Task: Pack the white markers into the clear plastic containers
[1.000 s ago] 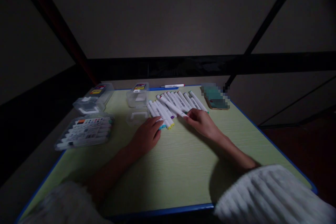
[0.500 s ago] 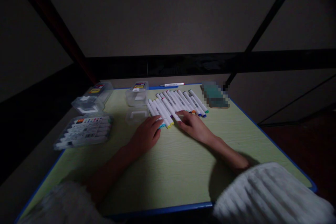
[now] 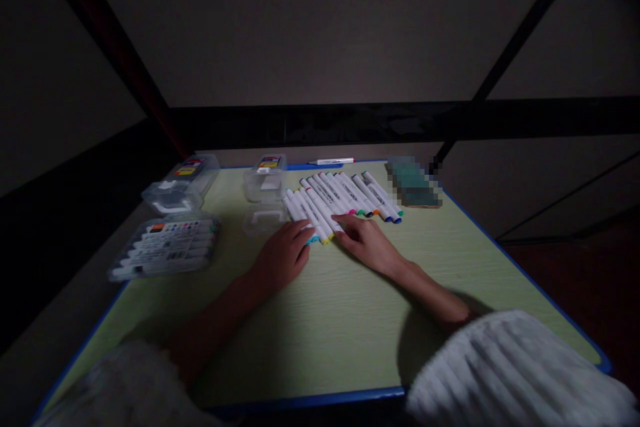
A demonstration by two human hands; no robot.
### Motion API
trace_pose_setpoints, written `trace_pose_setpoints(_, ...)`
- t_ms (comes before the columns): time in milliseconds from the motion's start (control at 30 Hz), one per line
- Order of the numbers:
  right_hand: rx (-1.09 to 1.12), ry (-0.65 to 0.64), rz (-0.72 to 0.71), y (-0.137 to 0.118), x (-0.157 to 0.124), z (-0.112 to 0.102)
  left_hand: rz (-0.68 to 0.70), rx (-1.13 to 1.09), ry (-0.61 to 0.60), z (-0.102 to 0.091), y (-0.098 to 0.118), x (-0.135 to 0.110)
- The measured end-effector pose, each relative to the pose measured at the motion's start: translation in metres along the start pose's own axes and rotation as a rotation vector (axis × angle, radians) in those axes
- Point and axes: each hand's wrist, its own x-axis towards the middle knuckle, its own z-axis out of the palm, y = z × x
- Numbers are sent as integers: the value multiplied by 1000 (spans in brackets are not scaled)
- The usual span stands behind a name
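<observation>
Several white markers with coloured ends lie side by side in a slanting row (image 3: 327,195) on the pale green table. My left hand (image 3: 284,252) is at the row's near left side, fingers resting over the cyan-ended markers (image 3: 313,239), its thumb apart and lower down. At the near end of a marker (image 3: 320,207) beside a yellow-ended one, my right hand (image 3: 373,243) has thumb and index finger closed around the tip. That marker's end colour is hidden by the fingers. Pink, green, orange and blue ends show farther right along the row.
A clear case full of markers (image 3: 165,247) lies at the left. Behind it stand two clear plastic boxes (image 3: 183,183), (image 3: 265,180), the second with its lid (image 3: 263,219) folded down. A single marker (image 3: 333,161) lies at the back edge. A pixelated flat object (image 3: 414,180) lies right.
The marker at my right hand now lies closer against its left neighbours. A pink and a green end have come into sight beside it. My hands have hardly moved; the view shifted slightly.
</observation>
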Motion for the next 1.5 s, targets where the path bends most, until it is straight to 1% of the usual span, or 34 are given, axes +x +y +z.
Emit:
trace_pose_setpoints(367, -21, -5, 4, -1, 0, 0, -1, -10, 10, 0, 0, 1)
trace_pose_setpoints(733, -107, -36, -3, 1, 2, -1, 7, 14, 9, -1, 1, 1)
trace_pose_setpoints(900, -104, -24, -9, 1, 1, -1, 19, 5, 54, -1, 0, 0)
trace_pose_setpoints(967, -105, -19, -12, 1, 1, -1, 40, -5, 100, -2, 1, 1)
trace_pose_setpoints(1033, -108, -15, -15, 2, 2, 0, 82, -24, 169, -5, 6, 2)
trace_pose_setpoints(1100, -112, -15, -18, 4, 2, 1, 142, -66, 237, -9, 20, 5)
trace_pose_setpoints(1167, -110, -24, -21, 5, 3, 2, 192, -143, 274, -12, 44, 6)
trace_pose_setpoints(1200, -109, -22, -23, 5, 3, 2, 243, -174, 252, -12, 58, 6)
trace_pose_setpoints(1233, -110, -17, -23, 5, 3, 3, 325, -178, 197, -12, 74, 6)
trace_pose_setpoints(1300, -116, -3, -18, 5, 3, 3, 551, -150, 44, -10, 106, 5)
trace_pose_setpoints(1333, -119, 5, -12, 4, 2, 3, 658, -153, 7, -7, 121, 4)
trace_pose_setpoints(1367, -120, 9, -7, 3, 2, 3, 722, -161, -9, -4, 134, 4)
trace_pose_setpoints(1433, -115, 7, 1, 2, 3, 2, 770, -145, -1, 4, 153, 5)
trace_pose_setpoints(1467, -108, 3, 5, 1, 4, 1, 743, -144, 22, 8, 159, 7)
trace_pose_setpoints(1500, -101, -2, 9, 0, 6, 0, 739, -144, 15, 11, 163, 10)
